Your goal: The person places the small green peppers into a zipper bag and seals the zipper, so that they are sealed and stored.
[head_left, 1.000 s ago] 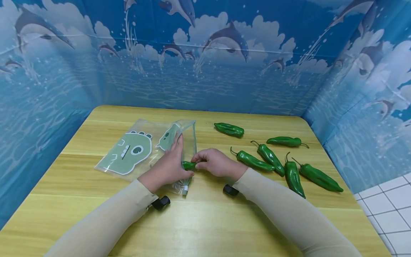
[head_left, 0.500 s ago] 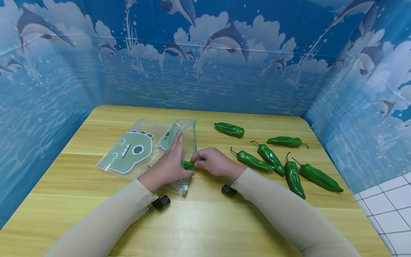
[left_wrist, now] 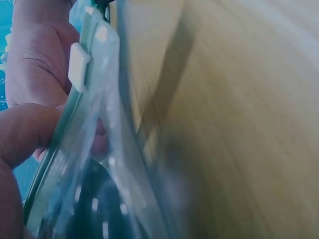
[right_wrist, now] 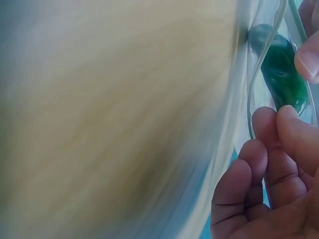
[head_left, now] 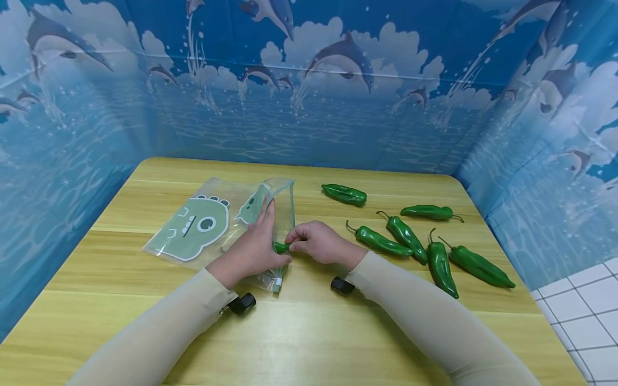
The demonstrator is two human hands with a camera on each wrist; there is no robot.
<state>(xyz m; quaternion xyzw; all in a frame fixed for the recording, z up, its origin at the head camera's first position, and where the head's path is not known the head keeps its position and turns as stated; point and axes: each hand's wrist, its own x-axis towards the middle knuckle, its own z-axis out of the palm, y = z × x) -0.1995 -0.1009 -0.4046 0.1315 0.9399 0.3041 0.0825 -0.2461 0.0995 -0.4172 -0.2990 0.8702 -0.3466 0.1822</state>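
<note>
A clear zip bag [head_left: 234, 193] with a green cartoon print lies at the left of the table, its mouth facing right. My left hand [head_left: 253, 249] rests over the mouth, fingers straight and thumb spread toward the rim. Thumb and index of my right hand [head_left: 316, 242] pinch the end of a green pepper [head_left: 281, 247]. In the right wrist view that pepper [right_wrist: 283, 69] lies within the bag's opening, with the pinching fingertips at its tip. My left hand hides its other part in the head view. A white slider [left_wrist: 78, 67] sits on the green zip edge in the left wrist view.
Several more green peppers lie to the right of my right hand, among them one at the back [head_left: 345, 194] and one near the right edge [head_left: 483, 266]. The wooden table [head_left: 309, 338] is backed by a dolphin-print curtain [head_left: 309, 107].
My right hand has edged slightly left, and the pepper has gone a little further into the bag, with less of it showing. The left hand has stayed in place.
</note>
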